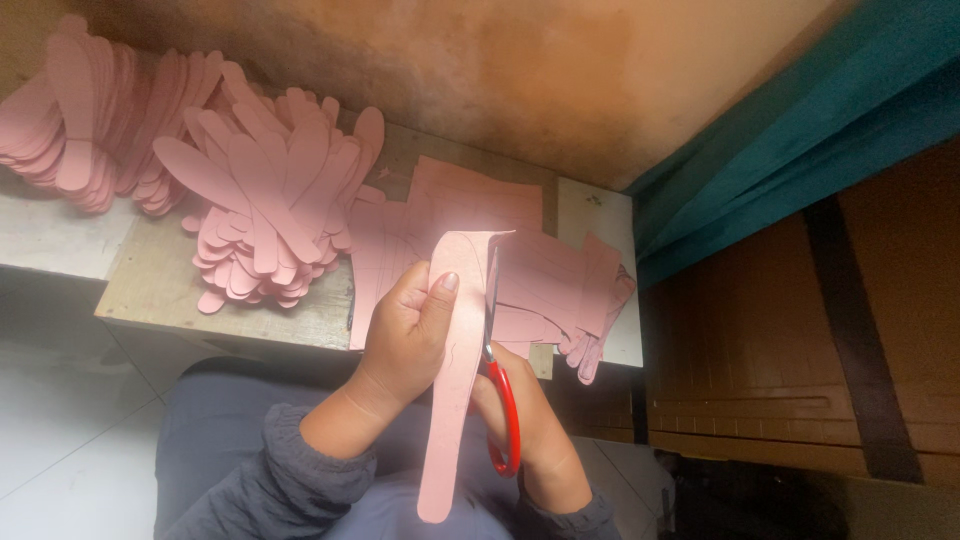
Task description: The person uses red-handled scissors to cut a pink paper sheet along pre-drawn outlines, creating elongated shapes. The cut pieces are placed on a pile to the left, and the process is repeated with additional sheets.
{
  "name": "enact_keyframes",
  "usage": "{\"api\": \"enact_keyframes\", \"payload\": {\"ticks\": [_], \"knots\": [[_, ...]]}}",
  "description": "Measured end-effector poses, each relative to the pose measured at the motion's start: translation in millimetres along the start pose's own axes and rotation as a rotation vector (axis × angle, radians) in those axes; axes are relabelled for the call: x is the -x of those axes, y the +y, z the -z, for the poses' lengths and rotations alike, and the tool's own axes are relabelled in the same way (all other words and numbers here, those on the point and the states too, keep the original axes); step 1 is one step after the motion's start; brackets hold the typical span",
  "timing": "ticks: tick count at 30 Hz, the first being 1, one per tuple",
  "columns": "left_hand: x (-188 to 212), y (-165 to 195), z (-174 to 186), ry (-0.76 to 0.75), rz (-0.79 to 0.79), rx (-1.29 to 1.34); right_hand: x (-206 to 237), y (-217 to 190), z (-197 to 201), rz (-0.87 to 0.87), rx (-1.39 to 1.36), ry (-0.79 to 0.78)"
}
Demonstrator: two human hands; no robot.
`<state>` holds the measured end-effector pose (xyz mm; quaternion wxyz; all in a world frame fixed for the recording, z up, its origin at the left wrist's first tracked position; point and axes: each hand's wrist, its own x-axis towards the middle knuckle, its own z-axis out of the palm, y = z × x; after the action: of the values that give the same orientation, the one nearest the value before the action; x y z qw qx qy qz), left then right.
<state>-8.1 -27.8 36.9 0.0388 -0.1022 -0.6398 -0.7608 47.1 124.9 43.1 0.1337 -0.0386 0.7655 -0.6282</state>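
Head view: left hand (405, 335) pinching a long pink paper strip (452, 370); right hand (525, 415) closed around red-handled scissors (500, 385), blades at the strip's right edge. Heaped pink paddle-shaped cutouts (265, 215) at the wooden bench's (150, 280) left end, flat pink sheets (480, 215) toward its right edge.

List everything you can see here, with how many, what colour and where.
strip: one, pink, long, held upright at centre
scissors: one, red handles, blades along the strip's right edge
cut shapes: big pile, too many to count, pink, on the bench at left
sheets: a stack, pink, bench centre, behind the strip
bench: one, worn wood, upper left
curtain: one, teal, upper right
left hand: grips the strip
right hand: in the scissors' handles
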Motion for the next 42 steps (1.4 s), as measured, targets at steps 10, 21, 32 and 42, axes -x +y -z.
{"api": "enact_keyframes", "payload": {"ticks": [10, 21, 32, 42], "knots": [[3.2, 1.8, -2.5, 0.076, -0.012, -0.11, 0.7, 10.7, -3.9, -0.024, 0.076, 0.128], [3.5, -0.4, -1.4, 0.051, -0.028, -0.06, 0.9, 20.9, -4.1, 0.03, 0.103, 0.168], [1.1, 1.0, 2.0, -0.003, -0.022, -0.07, -0.8, 19.2, -4.2, -0.001, 0.126, 0.179], [4.0, 3.6, 1.6, -0.251, 0.179, 0.035, -0.5, 0.8, 1.8, -0.034, 0.111, 0.183]]}}
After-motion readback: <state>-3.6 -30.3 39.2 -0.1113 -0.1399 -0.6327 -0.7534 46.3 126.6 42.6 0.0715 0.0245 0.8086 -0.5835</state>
